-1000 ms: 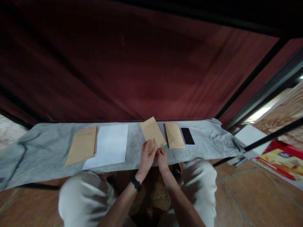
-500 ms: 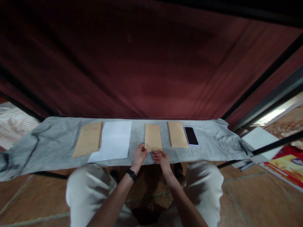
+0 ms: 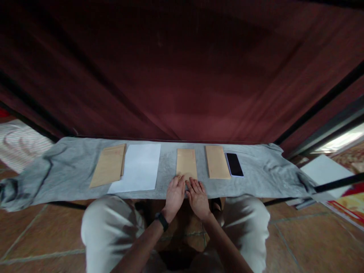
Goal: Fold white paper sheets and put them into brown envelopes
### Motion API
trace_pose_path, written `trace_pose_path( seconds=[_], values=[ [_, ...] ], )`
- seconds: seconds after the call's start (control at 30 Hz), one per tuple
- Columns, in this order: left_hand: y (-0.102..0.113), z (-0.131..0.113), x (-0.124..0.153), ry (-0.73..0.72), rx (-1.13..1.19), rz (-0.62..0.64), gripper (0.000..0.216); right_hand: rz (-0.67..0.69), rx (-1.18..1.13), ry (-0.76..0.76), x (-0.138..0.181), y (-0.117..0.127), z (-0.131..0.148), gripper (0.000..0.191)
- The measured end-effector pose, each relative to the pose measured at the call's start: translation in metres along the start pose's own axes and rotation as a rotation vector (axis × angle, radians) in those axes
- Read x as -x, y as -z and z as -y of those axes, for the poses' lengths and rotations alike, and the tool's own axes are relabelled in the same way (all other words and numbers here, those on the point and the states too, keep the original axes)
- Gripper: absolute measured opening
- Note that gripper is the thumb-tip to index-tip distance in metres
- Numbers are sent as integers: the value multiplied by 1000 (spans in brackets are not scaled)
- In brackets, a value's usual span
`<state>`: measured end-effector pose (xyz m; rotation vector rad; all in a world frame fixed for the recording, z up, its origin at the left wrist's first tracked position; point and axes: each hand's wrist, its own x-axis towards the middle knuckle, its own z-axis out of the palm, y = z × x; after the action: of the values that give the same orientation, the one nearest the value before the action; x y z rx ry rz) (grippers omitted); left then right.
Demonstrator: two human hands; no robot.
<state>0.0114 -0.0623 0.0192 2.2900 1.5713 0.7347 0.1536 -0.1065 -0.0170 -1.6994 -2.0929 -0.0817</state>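
Observation:
A brown envelope (image 3: 186, 162) lies flat on the grey cloth (image 3: 253, 178) in front of me. My left hand (image 3: 174, 194) and my right hand (image 3: 197, 196) lie side by side, fingers stretched out flat, pressing on the envelope's near end. Neither hand holds anything. A black band is on my left wrist. A second brown envelope (image 3: 217, 162) lies just right of the first, and a black phone (image 3: 234, 164) lies beside that.
A white sheet of paper (image 3: 138, 167) and a stack of brown envelopes (image 3: 108, 165) lie to the left on the cloth. A dark red curtain (image 3: 182, 76) hangs behind. White sheets (image 3: 324, 170) and a colourful box (image 3: 348, 203) lie on the tiled floor at right.
The envelope was held tilted in both hands, then set straight on the cloth. Both hands have now opened and lie flat on its near end.

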Motion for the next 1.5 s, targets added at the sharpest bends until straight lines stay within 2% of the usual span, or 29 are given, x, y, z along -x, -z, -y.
trace_pose_path(
  seconds=[0.1, 0.23, 0.4, 0.57, 0.7, 0.8, 0.97, 1.1, 1.23, 1.3, 1.4, 1.5],
  values=[
    [-7, 1, 10, -174, 21, 97, 44, 12, 1, 3, 1, -2, -2, 48],
    [-10, 8, 2, -185, -5, 175, 51, 8, 10, 46, 3, -6, -4, 49],
    [-11, 20, -49, -165, -42, 221, 55, 18, 6, 142, -3, -5, -12, 49],
    [-17, 35, -112, -153, -116, 204, 59, 81, 4, 271, -8, 3, -22, 61],
    [-18, 45, -139, -102, -217, 214, 62, 24, 2, 262, -3, 2, -21, 64],
    [-15, 48, -134, -67, -273, 200, 64, -3, -1, 235, -1, 0, -14, 64],
    [-12, 49, -108, -126, -270, 157, 63, 70, -31, 148, -6, -1, -4, 68],
    [-9, 54, -120, -120, -294, 161, 59, 71, -29, 115, -6, 0, 0, 69],
    [-1, 59, -130, -39, -304, 110, 57, 68, -14, 120, -4, -1, 0, 66],
    [2, 58, -118, -28, -229, 96, 54, 78, 4, 120, -4, -2, -1, 64],
    [2, 55, -82, -16, -3, 111, 49, 91, 15, 122, -5, -5, -2, 64],
    [-3, 51, -47, 112, 238, 98, 43, 116, -4, 116, -5, -4, -2, 74]
  ],
)
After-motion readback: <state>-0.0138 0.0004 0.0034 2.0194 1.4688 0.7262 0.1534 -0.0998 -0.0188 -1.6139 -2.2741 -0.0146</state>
